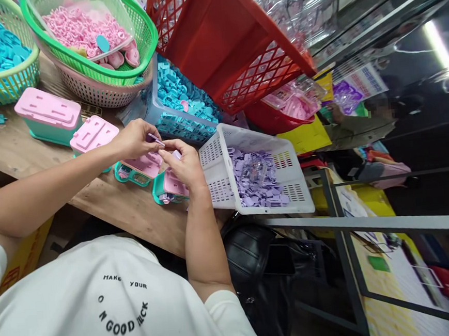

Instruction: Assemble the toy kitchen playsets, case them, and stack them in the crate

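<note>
My left hand [139, 137] pinches a small flat purple plastic piece [155, 140] above the row of toy boxes. Close beside it, my right hand [184, 163] has its fingertips at the same spot, with a bit of purple plastic showing by its thumb. Beneath my hands stand a pink-and-teal toy box [131, 174] and another pink-topped toy box [170, 189]. To the left, two more boxes with slotted pink lids, one pink-lidded box [94, 132] and a larger pink-lidded box [49, 112], sit on the wooden table [111, 205].
A white crate [302, 193] of purple pieces stands right of my hands. Behind are a clear bin [189, 120] of blue parts, a red basket [214, 39], a green basket [148, 37] and a yellow basket [26, 75]. A person [361, 126] is at the far right.
</note>
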Motion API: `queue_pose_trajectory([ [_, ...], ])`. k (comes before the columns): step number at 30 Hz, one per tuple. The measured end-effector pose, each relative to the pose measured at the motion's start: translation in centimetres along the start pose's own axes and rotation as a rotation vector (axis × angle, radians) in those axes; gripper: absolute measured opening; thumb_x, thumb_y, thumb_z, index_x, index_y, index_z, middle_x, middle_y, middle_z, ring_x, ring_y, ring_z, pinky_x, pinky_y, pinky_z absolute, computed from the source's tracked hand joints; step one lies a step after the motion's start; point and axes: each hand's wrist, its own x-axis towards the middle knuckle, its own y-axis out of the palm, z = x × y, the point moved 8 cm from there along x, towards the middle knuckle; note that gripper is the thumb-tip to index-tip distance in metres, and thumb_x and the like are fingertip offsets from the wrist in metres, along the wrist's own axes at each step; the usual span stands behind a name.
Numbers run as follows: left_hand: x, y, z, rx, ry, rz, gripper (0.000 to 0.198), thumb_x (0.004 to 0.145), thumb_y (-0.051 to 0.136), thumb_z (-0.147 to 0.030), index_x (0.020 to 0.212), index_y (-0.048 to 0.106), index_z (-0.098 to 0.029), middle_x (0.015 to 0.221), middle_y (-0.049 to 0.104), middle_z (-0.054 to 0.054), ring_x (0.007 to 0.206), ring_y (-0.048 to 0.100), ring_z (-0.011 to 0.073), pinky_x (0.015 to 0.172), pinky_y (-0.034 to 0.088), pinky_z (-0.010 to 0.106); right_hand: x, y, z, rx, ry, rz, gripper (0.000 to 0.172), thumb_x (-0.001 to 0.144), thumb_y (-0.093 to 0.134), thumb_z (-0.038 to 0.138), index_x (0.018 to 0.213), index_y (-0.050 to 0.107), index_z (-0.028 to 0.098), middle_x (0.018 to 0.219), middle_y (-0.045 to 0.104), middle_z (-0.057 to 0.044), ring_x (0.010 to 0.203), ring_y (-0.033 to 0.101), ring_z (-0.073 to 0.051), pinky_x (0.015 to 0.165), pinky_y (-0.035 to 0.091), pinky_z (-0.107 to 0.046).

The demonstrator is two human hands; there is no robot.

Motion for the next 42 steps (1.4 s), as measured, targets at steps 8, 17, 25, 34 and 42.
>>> queue_pose_trajectory([
  [8, 1.5, 0.7, 1.2, 0.005, -0.015, 0.22, 0.03, 0.081, 0.074, -0.038, 0.098, 0.081, -0.014, 0.074, 0.073, 0.006, 0.064, 0.062, 0.0151, 0.061, 0.042, 0.024, -0.1, -0.4, -0.9, -0.098, 0.063, 0.014, 0.011, 0.087, 0.066, 0.028, 0.083, 0.069, 0.018, 0.081, 0.073, -0.001, 0.075, 0.064, -0.015, 0.078, 0.051, -0.031],
  [17, 1.7, 1.1, 1.3, -0.007, -0.048, 0.23, 0.033, 0.081, 0.072, -0.036, 0.104, 0.082, -0.014, 0.078, 0.073, 0.007, 0.061, 0.058, 0.014, 0.063, 0.041, 0.027, 0.1, 0.5, -1.5, -0.017, 0.081, 0.057, 0.014, 0.086, 0.068, 0.03, 0.093, 0.069, 0.019, 0.087, 0.075, -0.001, 0.08, 0.067, -0.016, 0.078, 0.053, -0.03],
  [25, 2.2, 1.0, 1.1, 0.05, -0.043, 0.217, 0.024, 0.08, 0.072, -0.026, 0.098, 0.081, -0.013, 0.078, 0.072, 0.006, 0.068, 0.063, 0.0153, 0.067, 0.042, 0.026, 0.2, -0.1, -0.7, -0.126, 0.059, 0.013, 0.009, 0.088, 0.065, 0.028, 0.084, 0.068, 0.02, 0.081, 0.073, 0.0, 0.075, 0.063, -0.015, 0.075, 0.05, -0.028],
  [34, 1.6, 1.1, 0.1, 0.239, 0.178, 0.144, 0.02, 0.079, 0.069, -0.029, 0.091, 0.079, -0.015, 0.086, 0.072, 0.005, 0.079, 0.064, 0.0163, 0.071, 0.042, 0.023, -1.5, 0.9, -0.4, -0.283, -0.067, -0.102, 0.013, 0.096, 0.056, 0.027, 0.084, 0.062, 0.024, 0.085, 0.068, -0.002, 0.083, 0.062, -0.019, 0.081, 0.048, -0.031],
  [42, -1.0, -0.2, -0.4, 0.253, 0.176, -0.057, 0.03, 0.082, 0.067, -0.033, 0.1, 0.076, -0.01, 0.1, 0.067, 0.012, 0.085, 0.064, 0.0185, 0.072, 0.047, 0.026, -2.1, 0.6, 0.3, -0.301, -0.117, -0.201, 0.009, 0.094, 0.06, 0.026, 0.099, 0.065, 0.022, 0.097, 0.067, -0.006, 0.089, 0.064, -0.021, 0.087, 0.053, -0.037],
])
